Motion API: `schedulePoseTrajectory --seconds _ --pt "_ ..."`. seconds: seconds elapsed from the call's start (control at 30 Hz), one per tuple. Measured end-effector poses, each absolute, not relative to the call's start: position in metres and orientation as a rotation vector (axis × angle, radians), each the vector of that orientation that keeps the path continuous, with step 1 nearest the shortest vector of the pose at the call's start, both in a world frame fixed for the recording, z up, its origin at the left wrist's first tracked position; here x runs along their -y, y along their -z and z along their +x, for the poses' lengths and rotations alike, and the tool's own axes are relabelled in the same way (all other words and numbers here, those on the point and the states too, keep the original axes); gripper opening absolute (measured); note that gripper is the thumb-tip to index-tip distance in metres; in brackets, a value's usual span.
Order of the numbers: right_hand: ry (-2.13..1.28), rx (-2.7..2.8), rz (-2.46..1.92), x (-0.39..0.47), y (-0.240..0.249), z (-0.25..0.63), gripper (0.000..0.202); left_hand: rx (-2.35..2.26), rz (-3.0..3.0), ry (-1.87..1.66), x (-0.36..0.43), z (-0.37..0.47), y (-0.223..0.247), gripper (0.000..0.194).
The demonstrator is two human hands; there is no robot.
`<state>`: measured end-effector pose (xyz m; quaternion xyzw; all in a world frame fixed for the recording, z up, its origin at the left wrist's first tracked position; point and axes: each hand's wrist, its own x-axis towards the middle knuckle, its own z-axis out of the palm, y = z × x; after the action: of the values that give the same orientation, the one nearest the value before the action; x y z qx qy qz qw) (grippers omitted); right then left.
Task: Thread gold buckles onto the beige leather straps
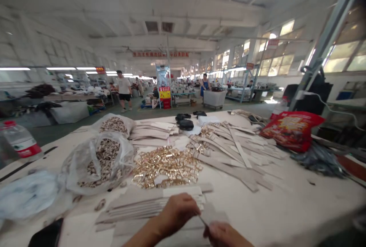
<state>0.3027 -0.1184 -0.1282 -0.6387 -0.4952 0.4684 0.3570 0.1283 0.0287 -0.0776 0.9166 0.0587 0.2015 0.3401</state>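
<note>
My left hand (pixel 180 209) is closed, with its fingertips pinching one end of a thin strip (pixel 203 221) seen nearly edge-on. My right hand (pixel 224 234) is closed on the strip's other end, at the bottom of the view. A stack of flat greyish-beige strips (pixel 134 209) lies beside and under my left hand. Just beyond it spreads a pile of shiny gold metal buckles (pixel 168 166). More beige straps (pixel 220 159) lie fanned out to the right of the buckles, some with gold buckles at their far ends.
Left of the buckles, a clear plastic bag (pixel 68 167) holds small brown loops; a second bag (pixel 130 125) stands behind. A phone (pixel 47 233), a bottle (pixel 21 142) and a red packet (pixel 293 128) lie around the table. Farther off, people stand among workbenches.
</note>
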Motion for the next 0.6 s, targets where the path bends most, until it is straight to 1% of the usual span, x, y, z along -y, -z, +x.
schedulePoseTrajectory --seconds 0.07,0.1,0.17,0.2,0.23,0.3,0.4,0.47,0.6 --pt "-1.269 0.989 -1.425 0.120 0.128 0.305 0.036 -0.181 2.168 -0.535 -0.028 0.140 0.080 0.022" --pt "-1.243 0.914 -1.367 0.120 0.127 0.307 0.033 -0.243 2.011 -0.515 -0.029 0.147 0.084 0.026" --pt "-1.241 0.872 -1.362 0.119 0.124 0.315 0.033 -0.281 1.675 -0.410 -0.032 0.160 0.096 0.053" --pt "-1.271 0.866 -1.350 0.119 0.123 0.319 0.034 -0.289 1.528 -0.379 -0.033 0.165 0.102 0.063" --pt "-1.309 0.859 -1.335 0.118 0.122 0.323 0.034 -0.289 1.406 -0.368 -0.033 0.169 0.107 0.068" --pt "-1.377 0.829 -1.294 0.119 0.123 0.328 0.036 -0.298 1.259 -0.375 -0.033 0.174 0.115 0.065" --pt "-1.483 0.799 -1.269 0.118 0.129 0.332 0.038 -0.331 1.188 -0.314 -0.031 0.180 0.126 0.049" --pt "-1.568 0.798 -1.228 0.113 0.132 0.336 0.038 -0.385 1.191 -0.291 -0.033 0.189 0.134 0.041" --pt "-1.601 0.759 -1.188 0.094 0.135 0.351 0.031 -0.489 1.178 -0.394 -0.043 0.209 0.146 0.041"
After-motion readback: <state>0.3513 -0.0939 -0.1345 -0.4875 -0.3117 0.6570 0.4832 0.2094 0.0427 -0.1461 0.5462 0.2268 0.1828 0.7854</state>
